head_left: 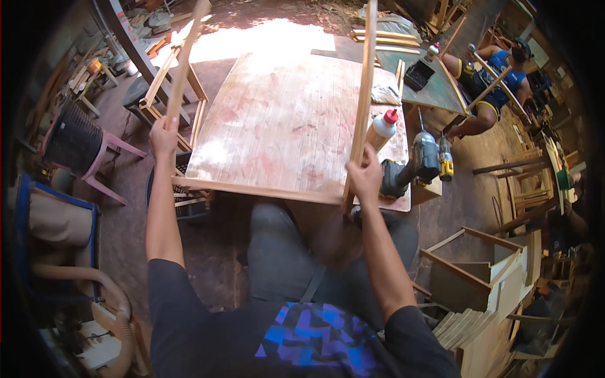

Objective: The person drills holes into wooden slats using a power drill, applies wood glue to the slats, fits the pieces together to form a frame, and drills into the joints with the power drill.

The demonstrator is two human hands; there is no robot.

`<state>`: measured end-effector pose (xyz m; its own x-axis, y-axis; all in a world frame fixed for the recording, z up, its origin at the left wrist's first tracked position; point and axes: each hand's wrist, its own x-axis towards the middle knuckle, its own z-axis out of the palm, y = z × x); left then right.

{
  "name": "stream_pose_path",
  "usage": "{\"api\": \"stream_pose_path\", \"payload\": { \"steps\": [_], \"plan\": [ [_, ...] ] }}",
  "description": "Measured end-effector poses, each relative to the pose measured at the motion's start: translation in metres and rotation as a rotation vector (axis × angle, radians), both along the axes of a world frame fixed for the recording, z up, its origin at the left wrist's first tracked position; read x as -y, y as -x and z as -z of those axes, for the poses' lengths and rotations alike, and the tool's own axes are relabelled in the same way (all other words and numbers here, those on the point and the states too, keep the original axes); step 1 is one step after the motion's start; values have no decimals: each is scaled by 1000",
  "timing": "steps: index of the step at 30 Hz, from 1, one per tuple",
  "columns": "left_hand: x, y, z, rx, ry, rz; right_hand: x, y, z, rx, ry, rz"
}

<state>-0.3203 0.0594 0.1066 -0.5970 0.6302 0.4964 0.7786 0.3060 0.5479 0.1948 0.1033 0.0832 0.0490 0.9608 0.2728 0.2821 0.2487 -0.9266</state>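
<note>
My left hand [164, 135] is closed around the lower part of a long wooden strip [183, 66], which rises past the table's left side. Gripped in my right hand [365, 176] is a second wooden strip [367, 75], standing up over the right part of the table [277, 120]. A wooden crosspiece [258, 190] runs along the table's near edge between the two hands; whether it is joined to either strip I cannot tell. Just right of my right hand stand a glue bottle [380, 131] with a red cap and a dark cordless drill [425, 154].
A yellow drill [445, 160] is beside the dark one. Farther right, a co-worker [498, 82] sits holding a wooden frame by a green table [435, 88] with a black tray [418, 75]. A pink chair [104, 151] and a wooden frame [195, 88] stand left.
</note>
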Motion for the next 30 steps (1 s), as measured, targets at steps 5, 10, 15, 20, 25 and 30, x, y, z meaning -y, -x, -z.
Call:
{"api": "stream_pose_path", "payload": {
  "steps": [5,10,15,20,25,30],
  "plan": [
    [-20,-31,-37,-104,-453,96,-33,-18,-119,-344,-115,-107],
    [-53,-51,-19,-9,-470,59,-20,-38,-159,-366,-221,-97],
    [-63,-68,8,198,-513,85,7,-40,-111,-444,-273,-55],
    [-54,-41,48,416,-417,171,12,-33,-94,-449,-287,-80],
    [-45,-49,36,505,-456,248,10,-37,-102,-419,-192,-97],
    [-44,-43,16,496,-433,205,9,-36,-159,-250,-340,-90]
  ]
}}
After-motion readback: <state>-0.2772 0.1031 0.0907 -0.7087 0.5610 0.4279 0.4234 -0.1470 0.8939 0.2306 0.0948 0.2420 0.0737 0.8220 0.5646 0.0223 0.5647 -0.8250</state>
